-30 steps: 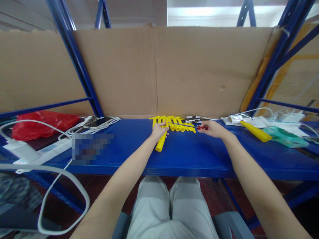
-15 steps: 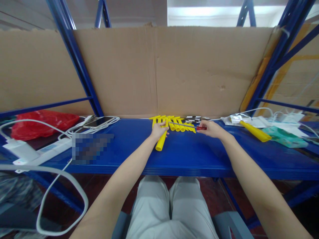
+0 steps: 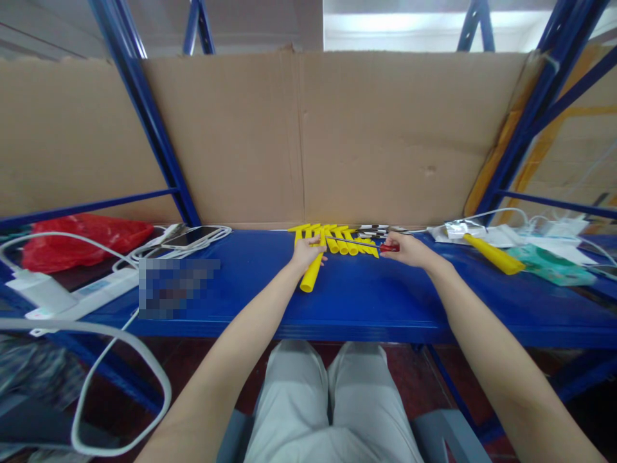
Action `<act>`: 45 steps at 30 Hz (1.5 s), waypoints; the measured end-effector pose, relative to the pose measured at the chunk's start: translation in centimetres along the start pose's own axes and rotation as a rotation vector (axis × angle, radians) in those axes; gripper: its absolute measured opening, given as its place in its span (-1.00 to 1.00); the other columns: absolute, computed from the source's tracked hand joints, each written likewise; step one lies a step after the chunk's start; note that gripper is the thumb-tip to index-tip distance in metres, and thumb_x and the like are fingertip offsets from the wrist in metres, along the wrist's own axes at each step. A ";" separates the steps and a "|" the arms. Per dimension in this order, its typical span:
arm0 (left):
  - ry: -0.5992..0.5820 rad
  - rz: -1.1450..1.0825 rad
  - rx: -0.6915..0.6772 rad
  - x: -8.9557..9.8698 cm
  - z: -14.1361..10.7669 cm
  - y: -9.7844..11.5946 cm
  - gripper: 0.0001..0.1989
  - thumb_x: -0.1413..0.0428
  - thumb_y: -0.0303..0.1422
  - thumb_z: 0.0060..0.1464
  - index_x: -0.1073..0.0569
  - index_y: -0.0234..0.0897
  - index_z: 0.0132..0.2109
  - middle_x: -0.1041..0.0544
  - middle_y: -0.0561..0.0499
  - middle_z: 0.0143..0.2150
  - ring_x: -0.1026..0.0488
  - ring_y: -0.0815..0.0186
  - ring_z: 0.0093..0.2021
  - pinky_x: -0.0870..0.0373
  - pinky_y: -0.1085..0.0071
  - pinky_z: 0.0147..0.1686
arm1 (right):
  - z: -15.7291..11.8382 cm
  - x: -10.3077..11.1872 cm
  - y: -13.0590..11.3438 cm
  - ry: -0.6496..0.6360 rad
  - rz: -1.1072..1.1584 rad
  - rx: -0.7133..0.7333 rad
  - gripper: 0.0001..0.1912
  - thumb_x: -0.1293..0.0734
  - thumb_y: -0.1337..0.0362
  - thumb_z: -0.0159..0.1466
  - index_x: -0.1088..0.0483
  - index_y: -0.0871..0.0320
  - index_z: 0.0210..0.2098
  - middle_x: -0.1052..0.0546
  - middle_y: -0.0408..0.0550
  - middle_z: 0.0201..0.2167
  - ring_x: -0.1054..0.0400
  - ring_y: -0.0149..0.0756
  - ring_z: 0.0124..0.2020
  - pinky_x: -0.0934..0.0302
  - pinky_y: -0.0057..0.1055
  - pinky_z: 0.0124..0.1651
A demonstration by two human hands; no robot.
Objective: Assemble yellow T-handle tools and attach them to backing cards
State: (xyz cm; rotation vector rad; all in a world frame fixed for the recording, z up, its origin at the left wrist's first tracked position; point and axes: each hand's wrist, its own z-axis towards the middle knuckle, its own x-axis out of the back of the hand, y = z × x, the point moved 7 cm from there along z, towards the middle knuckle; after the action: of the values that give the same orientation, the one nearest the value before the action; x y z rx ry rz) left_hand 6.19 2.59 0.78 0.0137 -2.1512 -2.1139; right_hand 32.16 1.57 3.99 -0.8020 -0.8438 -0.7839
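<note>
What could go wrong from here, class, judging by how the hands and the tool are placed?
The screwdriver in the right hand points toward the left hand, so a slip might jab its fingers. The yellow tube has only the left hand on it and might twist. A sideways knock could also disturb the yellow pieces close behind.

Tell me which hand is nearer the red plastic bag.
Left. The left hand, holding a yellow tube, is right of the red plastic bag; the right hand, holding a red-handled tool, is farther right.

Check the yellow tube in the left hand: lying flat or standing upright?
Not upright: the yellow tube slants toward the person, its round end nearest.
</note>
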 end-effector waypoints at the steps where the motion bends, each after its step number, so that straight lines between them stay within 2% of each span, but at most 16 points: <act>1: -0.002 0.002 -0.003 0.0 -0.1 0.0 -0.43 -0.15 -0.62 0.02 -0.36 -0.37 0.22 -0.58 -0.22 -0.12 -0.54 0.35 -0.52 -0.39 0.58 -0.68 | 0.0 0.1 -0.1 -0.002 -0.007 0.018 -0.81 -0.34 0.13 0.08 -0.30 0.10 -0.43 -0.49 -0.09 -0.50 -0.31 -0.30 -0.48 -0.08 -0.42 -0.43; 7: -0.006 0.003 -0.017 0.0 -0.1 0.2 -0.44 -0.15 -0.63 0.03 -0.37 -0.38 0.20 -0.55 -0.25 -0.04 -0.51 0.40 -0.57 -0.39 0.56 -0.68 | -0.2 -0.2 -0.4 -0.072 0.022 0.024 -0.77 -0.25 0.10 0.19 -0.40 0.11 -0.45 -0.52 -0.04 -0.48 -0.34 -0.26 -0.44 -0.13 -0.39 -0.39; 10: -0.009 -0.001 -0.010 0.0 -0.1 0.2 -0.45 -0.16 -0.63 0.02 -0.38 -0.35 0.19 -0.56 -0.21 -0.08 -0.51 0.41 -0.56 -0.38 0.58 -0.69 | -0.1 -0.5 -0.1 -0.072 0.086 -0.009 -0.78 -0.30 0.08 0.13 -0.35 0.12 -0.44 -0.51 -0.05 -0.47 -0.34 -0.27 -0.44 -0.15 -0.38 -0.37; 14: -0.010 0.008 -0.011 -0.1 -0.1 0.2 -0.46 -0.15 -0.63 0.02 -0.38 -0.37 0.19 -0.57 -0.22 -0.07 -0.54 0.36 -0.52 -0.38 0.60 -0.70 | 0.0 -0.3 0.1 -0.006 0.097 -0.020 -0.75 -0.37 0.11 0.04 -0.25 0.10 -0.46 -0.48 -0.09 -0.49 -0.30 -0.31 -0.48 -0.12 -0.41 -0.40; 18: -0.015 0.013 -0.011 0.0 0.0 0.1 -0.44 -0.15 -0.62 0.01 -0.37 -0.39 0.19 -0.56 -0.26 -0.06 -0.56 0.30 -0.48 -0.42 0.55 -0.67 | -0.1 -0.2 -0.3 -0.036 0.039 0.017 -0.79 -0.33 0.11 0.10 -0.31 0.11 -0.48 -0.48 -0.07 -0.50 -0.32 -0.29 -0.44 -0.11 -0.40 -0.39; 23: -0.017 -0.006 -0.039 0.1 0.4 0.0 -0.43 -0.18 -0.63 -0.02 -0.40 -0.32 0.18 -0.49 -0.26 0.09 -0.54 0.36 -0.52 -0.44 0.53 -0.65 | -0.2 -0.4 -0.7 -0.094 0.069 0.016 -0.76 -0.25 0.09 0.17 -0.37 0.13 -0.45 -0.50 -0.04 -0.50 -0.33 -0.26 -0.44 -0.15 -0.37 -0.37; 25: -0.016 -0.013 -0.047 0.1 0.5 0.0 -0.42 -0.19 -0.63 -0.02 -0.40 -0.30 0.18 -0.45 -0.26 0.14 -0.54 0.38 -0.52 -0.45 0.53 -0.65 | -0.2 -0.7 -0.6 -0.097 0.119 0.006 -0.74 -0.28 0.06 0.15 -0.35 0.13 -0.45 -0.50 -0.03 -0.48 -0.34 -0.26 -0.44 -0.17 -0.37 -0.36; 30: -0.023 -0.012 -0.026 0.0 0.5 -0.1 -0.43 -0.16 -0.64 0.00 -0.37 -0.38 0.20 -0.48 -0.31 0.07 -0.52 0.39 -0.56 -0.43 0.53 -0.67 | -0.1 -1.1 0.3 -0.040 0.225 -0.029 -0.63 -0.38 -0.03 0.02 -0.23 0.10 -0.44 -0.44 -0.13 -0.53 -0.28 -0.32 -0.50 -0.15 -0.41 -0.43; 35: -0.031 -0.015 -0.047 0.0 0.5 0.0 -0.43 -0.15 -0.64 0.01 -0.38 -0.36 0.20 -0.44 -0.30 0.14 -0.54 0.33 -0.51 -0.47 0.47 -0.63 | -0.1 -0.7 -0.3 -0.076 0.133 -0.006 -0.70 -0.31 0.00 0.11 -0.31 0.11 -0.49 -0.44 -0.10 -0.56 -0.28 -0.31 -0.51 -0.12 -0.39 -0.43; 39: -0.023 -0.025 -0.058 0.1 0.6 -0.1 -0.42 -0.14 -0.65 0.01 -0.37 -0.35 0.21 -0.39 -0.30 0.19 -0.55 0.32 -0.47 -0.46 0.49 -0.65 | -0.2 -0.3 -0.8 -0.085 0.081 -0.007 -0.70 -0.24 0.03 0.18 -0.36 0.12 -0.50 -0.45 -0.07 -0.56 -0.29 -0.29 -0.50 -0.11 -0.37 -0.41; 45: -0.020 -0.045 -0.044 0.0 0.5 0.0 -0.41 -0.21 -0.64 -0.05 -0.41 -0.31 0.17 -0.37 -0.31 0.20 -0.54 0.36 -0.51 -0.41 0.54 -0.70 | -0.1 -0.6 -0.4 -0.046 0.179 -0.015 -0.68 -0.36 0.01 0.04 -0.23 0.09 -0.48 -0.44 -0.12 -0.54 -0.28 -0.32 -0.51 -0.13 -0.41 -0.42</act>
State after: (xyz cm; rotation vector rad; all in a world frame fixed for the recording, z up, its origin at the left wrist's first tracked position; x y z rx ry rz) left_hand 6.15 3.08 0.75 0.0372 -2.1340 -2.1943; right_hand 31.55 1.44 3.51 -0.8981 -0.7952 -0.6156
